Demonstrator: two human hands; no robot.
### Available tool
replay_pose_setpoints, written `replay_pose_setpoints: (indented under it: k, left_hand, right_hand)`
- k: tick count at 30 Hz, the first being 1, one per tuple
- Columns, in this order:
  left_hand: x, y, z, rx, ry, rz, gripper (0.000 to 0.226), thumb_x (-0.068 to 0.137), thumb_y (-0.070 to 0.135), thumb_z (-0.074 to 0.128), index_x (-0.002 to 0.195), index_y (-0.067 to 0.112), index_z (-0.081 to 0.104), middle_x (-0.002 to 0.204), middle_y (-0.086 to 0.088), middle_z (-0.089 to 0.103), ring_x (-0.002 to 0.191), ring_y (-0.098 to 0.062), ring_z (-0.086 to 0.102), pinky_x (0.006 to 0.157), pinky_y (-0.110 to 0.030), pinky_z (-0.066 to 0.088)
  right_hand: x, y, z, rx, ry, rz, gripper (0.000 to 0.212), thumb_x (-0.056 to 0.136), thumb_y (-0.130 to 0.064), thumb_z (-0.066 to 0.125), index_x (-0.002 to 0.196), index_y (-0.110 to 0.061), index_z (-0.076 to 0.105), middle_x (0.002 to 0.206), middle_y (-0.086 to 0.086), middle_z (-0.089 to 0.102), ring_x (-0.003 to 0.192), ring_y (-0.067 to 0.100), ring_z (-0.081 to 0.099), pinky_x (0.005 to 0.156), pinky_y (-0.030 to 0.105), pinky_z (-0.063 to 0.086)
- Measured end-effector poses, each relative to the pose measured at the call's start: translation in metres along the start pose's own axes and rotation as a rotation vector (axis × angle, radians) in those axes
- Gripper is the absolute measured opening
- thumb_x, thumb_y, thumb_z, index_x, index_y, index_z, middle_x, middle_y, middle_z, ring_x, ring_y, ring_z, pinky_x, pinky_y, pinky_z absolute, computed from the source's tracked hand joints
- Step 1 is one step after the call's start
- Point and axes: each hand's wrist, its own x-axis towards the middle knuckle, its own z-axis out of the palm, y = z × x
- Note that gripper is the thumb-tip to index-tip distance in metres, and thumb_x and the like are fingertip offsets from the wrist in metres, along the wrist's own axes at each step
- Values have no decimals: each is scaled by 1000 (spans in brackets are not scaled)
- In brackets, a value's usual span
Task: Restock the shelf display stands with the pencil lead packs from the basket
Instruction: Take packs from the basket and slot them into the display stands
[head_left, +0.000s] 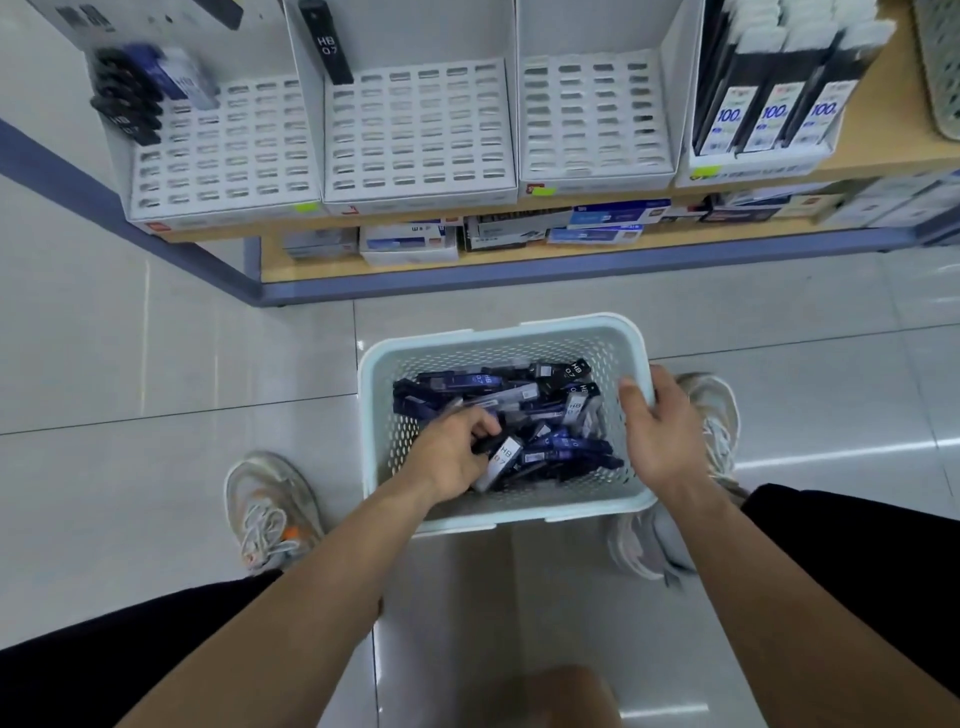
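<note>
A pale blue perforated basket sits on the floor between my feet, holding a heap of several black and dark blue pencil lead packs. My left hand is inside the basket, fingers closed on a pack marked HB 0.7. My right hand rests on the basket's right rim, thumb inside, gripping it. On the shelf above stand three white slotted display stands: the left one has a few packs at its top left, the middle one holds one black pack, the right one holds none.
A fourth stand at the right is full of tall black packs labelled 100. A lower shelf carries flat boxes. A green mesh basket shows at the far right of the shelf. Glossy white tiles surround the basket and my two shoes.
</note>
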Motion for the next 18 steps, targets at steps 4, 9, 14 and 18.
replay_pose_setpoints:
  k: [4,9,14,18]
  left_hand:
    - [0,4,2,-40,-15,-28,46,74,7,83,105,29,57,116,1,62,92,-17,67,74,-17,55]
    - [1,14,11,164,-19,-42,89,72,50,87,145,22,46,138,0,60,124,-21,58,109,-35,45]
    - [1,16,14,334,-50,27,101,66,72,79,147,24,41,139,-3,60,124,-25,57,103,-37,47]
    - [5,17,18,320,-108,35,97,74,63,79,151,25,34,141,-8,58,127,-29,55,105,-39,45]
  right_hand:
    - [-1,-3,-1,-1,5,1,25,102,-46,45,105,-25,58,81,-2,65,74,18,62,74,44,54]
    - [-5,-8,-4,-7,28,-11,23,102,-40,46,90,-23,56,68,-7,57,63,9,53,60,32,37]
    - [-5,-11,-4,-19,27,-18,23,103,-39,47,87,-24,55,67,-6,56,62,9,52,58,30,37]
    - [-5,-10,-4,-29,25,-19,25,103,-40,46,90,-21,57,69,-5,59,65,12,55,61,33,39]
